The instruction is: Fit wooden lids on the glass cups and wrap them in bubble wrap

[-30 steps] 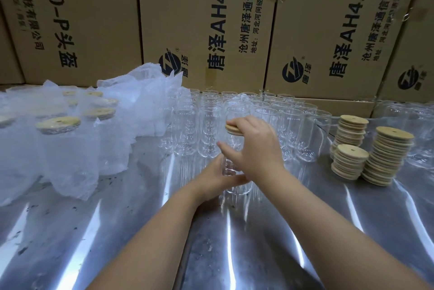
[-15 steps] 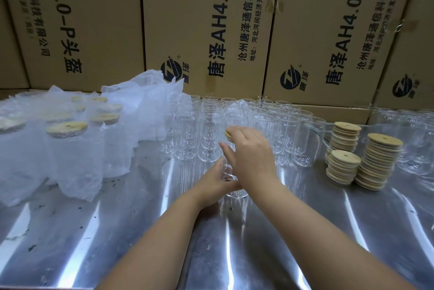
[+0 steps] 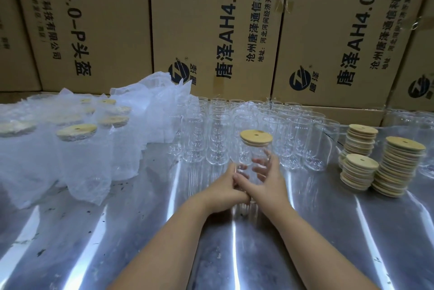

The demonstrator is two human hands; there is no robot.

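Left hand (image 3: 224,187), right hand (image 3: 266,182) — apparently bare.

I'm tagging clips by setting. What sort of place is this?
Probably a packing bench in a warehouse or small factory: stacked printed cartons along the back, rows of empty glass cups, and stacks of wooden lids.

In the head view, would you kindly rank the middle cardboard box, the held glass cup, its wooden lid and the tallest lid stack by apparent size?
1. middle cardboard box
2. tallest lid stack and held glass cup: look alike, so unranked
3. wooden lid
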